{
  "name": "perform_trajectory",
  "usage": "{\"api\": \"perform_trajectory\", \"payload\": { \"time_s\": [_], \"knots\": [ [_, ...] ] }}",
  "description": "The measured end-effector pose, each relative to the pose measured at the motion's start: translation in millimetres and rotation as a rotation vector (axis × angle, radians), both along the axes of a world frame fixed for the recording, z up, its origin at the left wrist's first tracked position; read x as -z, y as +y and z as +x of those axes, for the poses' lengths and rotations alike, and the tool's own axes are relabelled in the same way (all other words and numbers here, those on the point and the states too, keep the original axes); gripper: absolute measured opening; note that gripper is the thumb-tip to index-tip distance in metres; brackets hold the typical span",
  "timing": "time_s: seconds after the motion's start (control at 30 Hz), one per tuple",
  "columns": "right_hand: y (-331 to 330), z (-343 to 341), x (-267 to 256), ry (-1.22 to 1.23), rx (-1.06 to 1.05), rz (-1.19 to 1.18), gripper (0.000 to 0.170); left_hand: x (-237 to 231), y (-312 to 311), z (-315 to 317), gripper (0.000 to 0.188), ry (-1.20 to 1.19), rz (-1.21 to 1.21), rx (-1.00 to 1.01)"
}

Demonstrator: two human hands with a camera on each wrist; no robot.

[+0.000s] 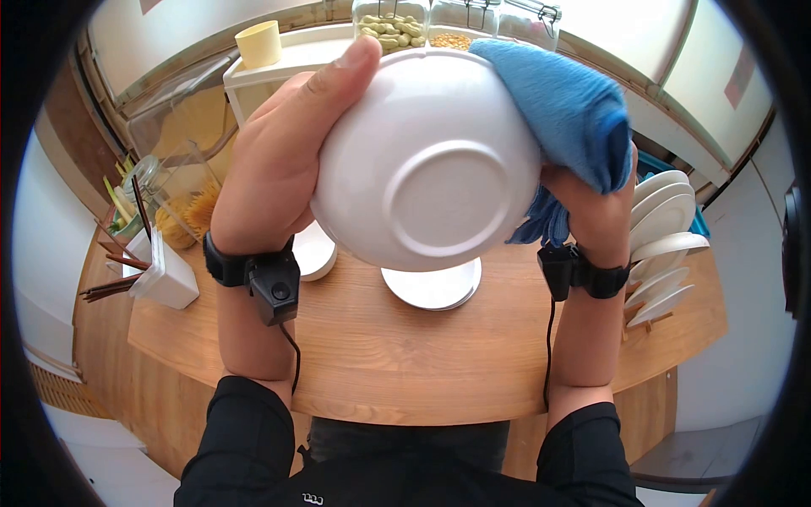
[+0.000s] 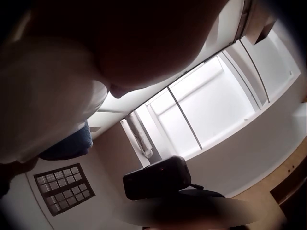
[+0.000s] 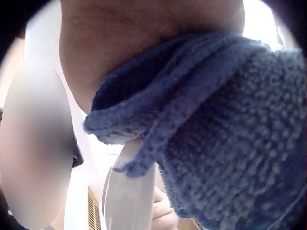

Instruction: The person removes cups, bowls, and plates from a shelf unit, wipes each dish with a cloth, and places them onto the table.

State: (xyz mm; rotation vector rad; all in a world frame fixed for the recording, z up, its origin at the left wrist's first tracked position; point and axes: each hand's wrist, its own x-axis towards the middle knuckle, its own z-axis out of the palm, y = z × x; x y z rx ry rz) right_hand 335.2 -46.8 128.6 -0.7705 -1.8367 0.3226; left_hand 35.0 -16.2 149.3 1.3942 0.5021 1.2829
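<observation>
I hold a large round white bowl (image 1: 460,203) up above the wooden surface (image 1: 405,363), its underside and raised foot ring turned toward my head. My left hand (image 1: 274,160) grips it on the left: the thumb runs along the edge toward the top, and in the right wrist view some fingers (image 3: 163,211) show against the bowl. My right hand (image 1: 601,207) grips a soft blue cloth (image 1: 557,101), folded thick and draped over the bowl's right edge, touching it. The cloth hides most of my right fingers, so I cannot tell how each one lies.

Below the bowl, small round white plates (image 1: 429,289) lie stacked on the surface, partly covered from sight. A small white bowl (image 1: 314,253) sits beside my left wrist. Farther left, a white square-sided holder (image 1: 166,275) leans with brown wooden chopsticks (image 1: 110,286) in it. To my right, white plates stand on edge in a row in a wooden rack (image 1: 659,323). Behind the bowl, a white shelf (image 1: 317,49) carries a pale yellow cup (image 1: 258,44) and a clear glass jar of peanuts (image 1: 391,32).
</observation>
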Motion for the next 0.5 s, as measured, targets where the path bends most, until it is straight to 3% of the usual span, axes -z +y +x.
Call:
{"api": "perform_trajectory", "payload": {
  "time_s": [0.03,0.1,0.13,0.2,0.23,0.27,0.33,0.37,0.4,0.47,0.5],
  "knots": [
    [1.6,-5.5,-6.8,0.001,0.003,-0.002,0.052,-0.8,-0.5,0.3,0.056,0.001,-0.002,0.003],
    [8.3,-28.5,-23.3,-0.268,-0.005,0.464,0.062,-1.6,-1.0,1.0,0.062,0.166,-0.059,-0.205],
    [4.9,-37.8,-24.1,-0.267,-0.003,0.463,0.062,4.0,1.7,5.1,0.062,0.167,-0.059,-0.203],
    [-8.0,-54.6,-20.8,-0.32,0.096,0.429,0.064,19.7,8.7,22.2,0.08,0.335,0.401,-0.435],
    [-13.4,-61.1,-19.9,-0.373,0.119,0.433,0.063,12.8,4.3,29.0,0.082,0.124,0.032,-0.179],
    [-17.6,-67.4,-18.3,-0.426,0.141,0.436,0.062,14.5,6.9,28.3,0.082,0.125,0.032,-0.178],
    [-24.9,-77.7,-14.1,-0.459,0.165,0.449,0.058,20.6,19.0,25.5,0.077,-0.123,-0.084,0.161],
    [-29.5,-80.2,-13.7,-0.502,0.223,0.459,0.055,18.6,23.1,26.7,0.072,-0.146,-0.052,0.222],
    [-28.4,-82.8,-16.6,-0.541,0.282,0.485,0.053,14.3,20.6,28.0,0.072,-0.135,-0.027,0.214],
    [-22.4,-72.4,-20.3,-0.541,0.26,0.585,0.049,-0.8,0.1,36.8,0.065,-0.122,-0.007,-0.078],
    [-22.0,-67.6,-22.9,-0.593,0.177,0.571,0.049,8.8,19.0,28.9,0.052,-0.203,-0.041,0.036]
  ]
}}
